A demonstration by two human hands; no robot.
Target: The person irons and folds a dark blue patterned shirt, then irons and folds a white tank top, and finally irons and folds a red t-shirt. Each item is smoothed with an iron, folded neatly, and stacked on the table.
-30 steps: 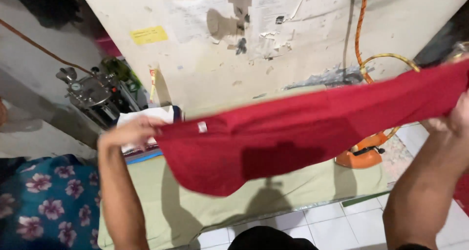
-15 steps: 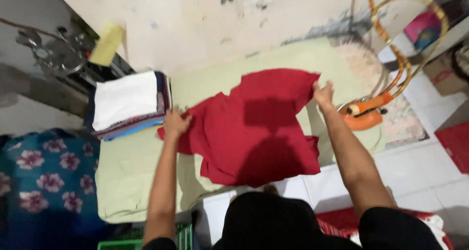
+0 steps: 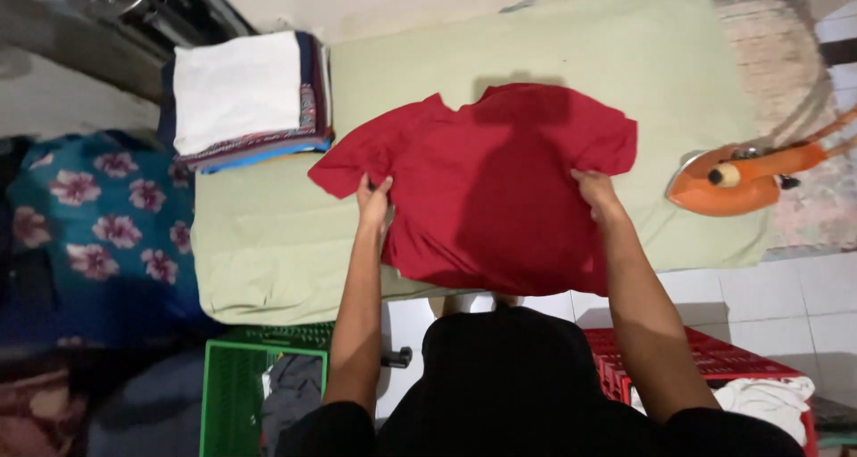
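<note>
My left hand (image 3: 373,198) pinches the red shirt's (image 3: 486,185) left side below the sleeve; my right hand (image 3: 596,194) presses its right edge, grip closed on cloth. The shirt lies flat on the green tabletop (image 3: 268,252), hem overhanging the near edge. Uneven pulling could wrinkle it or slide it off; the orange iron (image 3: 728,180) sits near.

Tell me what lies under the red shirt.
The red shirt lies spread on a pale green padded cover, its hem overhanging the front edge. Whatever the cloth covers is hidden.
</note>
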